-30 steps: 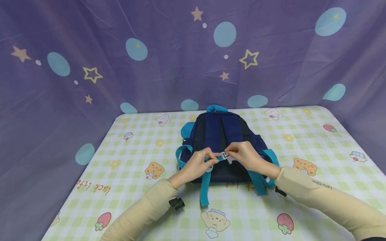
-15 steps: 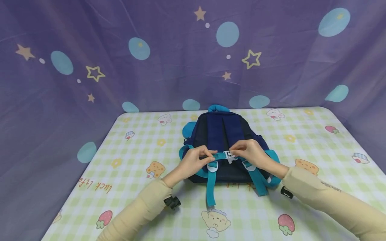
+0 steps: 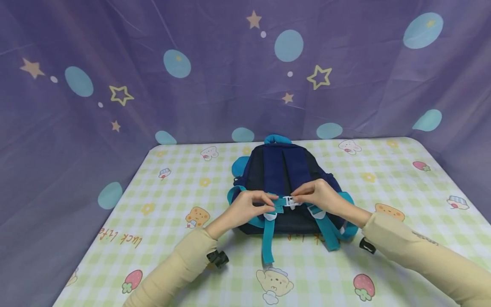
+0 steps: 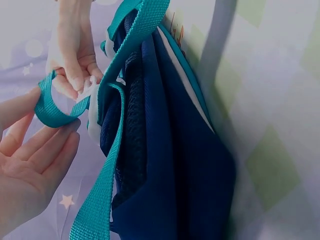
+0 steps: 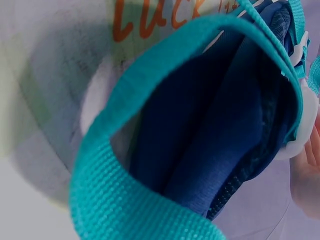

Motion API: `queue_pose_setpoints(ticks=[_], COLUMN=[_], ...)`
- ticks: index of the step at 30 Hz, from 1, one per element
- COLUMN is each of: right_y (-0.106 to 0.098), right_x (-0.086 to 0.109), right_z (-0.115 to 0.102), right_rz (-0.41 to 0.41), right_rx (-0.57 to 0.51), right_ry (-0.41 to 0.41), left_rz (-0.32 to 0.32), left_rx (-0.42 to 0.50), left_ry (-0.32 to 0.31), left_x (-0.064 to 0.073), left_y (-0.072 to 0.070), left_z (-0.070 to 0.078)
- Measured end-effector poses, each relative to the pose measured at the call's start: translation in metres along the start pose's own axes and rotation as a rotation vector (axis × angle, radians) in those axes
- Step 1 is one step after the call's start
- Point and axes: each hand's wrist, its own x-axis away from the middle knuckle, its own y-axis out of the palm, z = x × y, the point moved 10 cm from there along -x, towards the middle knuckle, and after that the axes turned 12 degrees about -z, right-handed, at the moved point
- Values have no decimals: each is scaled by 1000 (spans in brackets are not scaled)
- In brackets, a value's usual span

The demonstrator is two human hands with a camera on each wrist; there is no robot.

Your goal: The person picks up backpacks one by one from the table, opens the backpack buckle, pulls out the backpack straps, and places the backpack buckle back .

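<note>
A dark blue backpack point(image 3: 274, 170) lies with its shoulder-strap side up on the table. Across its lower part runs a short teal strap point(image 3: 281, 201) with a white plastic buckle point(image 3: 288, 201). My left hand point(image 3: 242, 209) holds this strap left of the buckle; in the left wrist view the strap curls in a loop point(image 4: 52, 117) between thumb and fingers. From the right, my right hand point(image 3: 321, 198) pinches the buckle by thumb and fingertips. The right wrist view catches only a sliver of that hand point(image 5: 307, 175), behind a wide teal shoulder strap point(image 5: 145, 75).
Two teal strap tails point(image 3: 268, 243) hang from white adjusters point(image 3: 317, 213) onto the checked tablecloth point(image 3: 172, 264). A teal carry handle point(image 3: 277, 138) tops the bag, and a round blue piece point(image 3: 240, 166) juts from its left side. A purple curtain point(image 3: 215, 94) stands behind.
The buckle went from tilted to nearly level across the bag. My left hand shifted slightly away from it along the strap, and a folded bit of strap now shows below the left fingertips.
</note>
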Motion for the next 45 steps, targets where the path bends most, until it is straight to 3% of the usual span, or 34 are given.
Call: queue_pose_setpoints(ticks=[12,19,25,34,40,45], right_y=[4,3,4,6,6,7], right_x=[3,5,5,9,11,11], right_z=[-1,-3,-3,-11,-13,-12], right_rz=[-64,-84,-104,-116,-123,-134], right_rx=[-38,-25,-10,16,28,43], right_ry=[-38,-63,-77,-115,-127,-114], left_rz=[-18,-18,-81,-199,-270,-280], left_rx=[-4,-153,-254,-359,-404,-420], left_ry=[13,-6,-56,-66,-78,-66], left_x=[-3,-14,-27,-43,-47,-46], left_y=[0,-4,2,17,26,28], left_z=[2,6,6,3,-3,-3])
